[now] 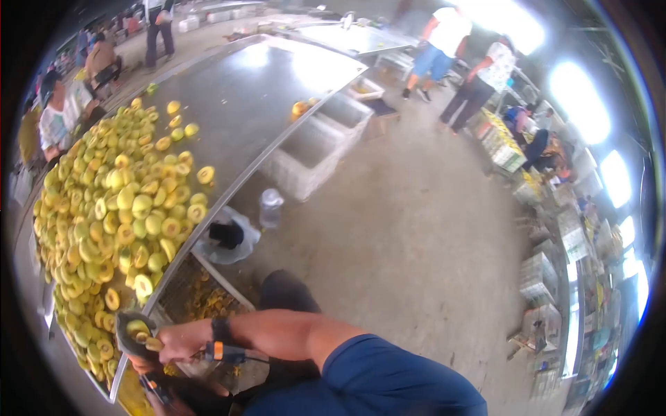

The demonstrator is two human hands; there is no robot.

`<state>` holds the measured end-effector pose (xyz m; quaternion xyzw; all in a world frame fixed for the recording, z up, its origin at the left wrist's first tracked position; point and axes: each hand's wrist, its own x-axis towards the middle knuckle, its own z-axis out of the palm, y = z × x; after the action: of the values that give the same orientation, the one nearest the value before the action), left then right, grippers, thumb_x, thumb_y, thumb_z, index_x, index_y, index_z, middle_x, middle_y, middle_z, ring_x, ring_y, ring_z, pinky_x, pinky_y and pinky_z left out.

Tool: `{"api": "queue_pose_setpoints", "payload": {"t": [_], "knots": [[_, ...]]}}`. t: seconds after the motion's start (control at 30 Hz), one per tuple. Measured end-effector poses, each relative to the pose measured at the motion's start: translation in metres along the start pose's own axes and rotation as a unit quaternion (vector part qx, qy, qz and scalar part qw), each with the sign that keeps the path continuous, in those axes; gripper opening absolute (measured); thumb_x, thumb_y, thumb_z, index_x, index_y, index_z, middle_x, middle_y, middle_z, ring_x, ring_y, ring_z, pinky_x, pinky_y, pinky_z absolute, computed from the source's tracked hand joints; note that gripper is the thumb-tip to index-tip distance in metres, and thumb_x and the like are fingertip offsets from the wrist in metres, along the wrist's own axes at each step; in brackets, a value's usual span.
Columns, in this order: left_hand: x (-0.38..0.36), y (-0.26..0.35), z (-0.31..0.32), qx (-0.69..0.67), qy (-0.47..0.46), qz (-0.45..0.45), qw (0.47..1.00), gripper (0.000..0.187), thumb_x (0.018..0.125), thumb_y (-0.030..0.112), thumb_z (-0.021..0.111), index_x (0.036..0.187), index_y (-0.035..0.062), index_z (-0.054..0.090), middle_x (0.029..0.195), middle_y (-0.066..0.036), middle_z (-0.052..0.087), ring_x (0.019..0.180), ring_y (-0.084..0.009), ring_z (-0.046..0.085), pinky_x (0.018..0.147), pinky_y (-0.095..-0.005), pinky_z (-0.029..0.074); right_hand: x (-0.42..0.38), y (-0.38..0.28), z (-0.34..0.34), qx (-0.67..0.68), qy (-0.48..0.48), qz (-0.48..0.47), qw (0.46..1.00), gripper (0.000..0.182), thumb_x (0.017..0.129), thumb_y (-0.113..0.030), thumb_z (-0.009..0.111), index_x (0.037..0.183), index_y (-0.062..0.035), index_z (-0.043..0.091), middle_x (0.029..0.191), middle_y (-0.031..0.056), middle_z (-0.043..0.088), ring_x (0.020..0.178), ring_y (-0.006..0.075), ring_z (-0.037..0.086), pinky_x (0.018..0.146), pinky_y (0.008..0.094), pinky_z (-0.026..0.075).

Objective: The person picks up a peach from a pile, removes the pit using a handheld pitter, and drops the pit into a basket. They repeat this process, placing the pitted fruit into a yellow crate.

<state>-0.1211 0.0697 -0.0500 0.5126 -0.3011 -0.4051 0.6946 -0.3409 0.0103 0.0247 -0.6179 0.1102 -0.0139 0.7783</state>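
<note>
My left hand (pixel 130 334), in a dark glove, holds a cut yellow-green fruit (pixel 137 326) at the near edge of the metal table (pixel 236 104). My right hand (pixel 177 347) is pressed against it, bare, with a black band on the wrist and a blue sleeve above. It grips a small tool with an orange and blue handle (pixel 223 353) that sticks out behind the wrist. The tool's working end is hidden between the hands. A large heap of the same fruit (pixel 118 215), several of them cut open, covers the table's left half.
Below the table edge a crate (pixel 201 291) holds peelings, with a plastic bag (pixel 225 236) and a water bottle (pixel 270 206) on the concrete floor. White boxes (pixel 312 149) stand further along. A person (pixel 59 121) sits at the table's far side; others stand at the back.
</note>
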Motion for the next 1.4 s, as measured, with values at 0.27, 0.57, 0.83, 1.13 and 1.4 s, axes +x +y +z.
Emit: {"api": "queue_pose_setpoints", "payload": {"t": [0.27, 0.57, 0.83, 1.13, 1.4], "knots": [[-0.043, 0.063, -0.065, 0.589, 0.124, 0.272, 0.751, 0.027, 0.094, 0.001, 0.061, 0.118, -0.0016, 0.074, 0.108, -0.019, 0.077, 0.104, -0.0366, 0.074, 0.094, -0.0433, 0.059, 0.032, 0.162, -0.054, -0.227, 0.086, 0.087, 0.966, 0.029, 0.096, -0.023, 0.067, 0.099, 0.0052, 0.07, 0.076, 0.0184, 0.072, 0.062, 0.0283, 0.072, 0.056, 0.0431, 0.054], [-0.097, 0.089, -0.14, 0.544, 0.371, -0.023, 0.752, 0.019, 0.101, 0.016, 0.074, 0.109, -0.0012, 0.077, 0.101, -0.009, 0.08, 0.09, -0.0156, 0.072, 0.084, -0.0307, 0.057, 0.017, 0.035, -0.018, -0.317, 0.055, 0.062, 0.945, 0.039, 0.094, -0.028, 0.068, 0.111, 0.0061, 0.066, 0.105, 0.0332, 0.073, 0.105, 0.0502, 0.07, 0.093, 0.0545, 0.056], [0.026, 0.054, -0.004, 0.615, 0.145, 0.13, 0.764, 0.031, 0.092, 0.017, 0.082, 0.121, 0.0079, 0.078, 0.107, -0.013, 0.079, 0.097, -0.0232, 0.078, 0.089, -0.0338, 0.061, 0.017, 0.024, -0.027, -0.28, 0.139, 0.001, 0.95, 0.034, 0.095, -0.024, 0.067, 0.11, 0.0061, 0.064, 0.095, 0.0329, 0.072, 0.096, 0.053, 0.07, 0.087, 0.0573, 0.055], [0.064, 0.004, 0.052, 0.542, 0.103, -0.026, 0.834, 0.049, 0.083, 0.037, 0.087, 0.118, 0.0053, 0.077, 0.108, -0.021, 0.079, 0.103, -0.0369, 0.076, 0.092, -0.0427, 0.059, 0.019, 0.012, -0.057, -0.287, 0.302, -0.019, 0.909, 0.029, 0.096, -0.021, 0.069, 0.107, 0.0055, 0.063, 0.093, 0.0339, 0.071, 0.095, 0.055, 0.068, 0.083, 0.0577, 0.055], [0.06, 0.014, 0.055, 0.507, 0.102, -0.013, 0.856, 0.047, 0.08, 0.031, 0.09, 0.115, 0.0038, 0.076, 0.104, -0.019, 0.079, 0.097, -0.0315, 0.077, 0.088, -0.0398, 0.059, 0.037, 0.018, -0.072, -0.274, 0.365, -0.008, 0.89, 0.033, 0.096, -0.022, 0.07, 0.112, 0.0064, 0.064, 0.098, 0.0348, 0.072, 0.1, 0.055, 0.068, 0.086, 0.0562, 0.056]]}}
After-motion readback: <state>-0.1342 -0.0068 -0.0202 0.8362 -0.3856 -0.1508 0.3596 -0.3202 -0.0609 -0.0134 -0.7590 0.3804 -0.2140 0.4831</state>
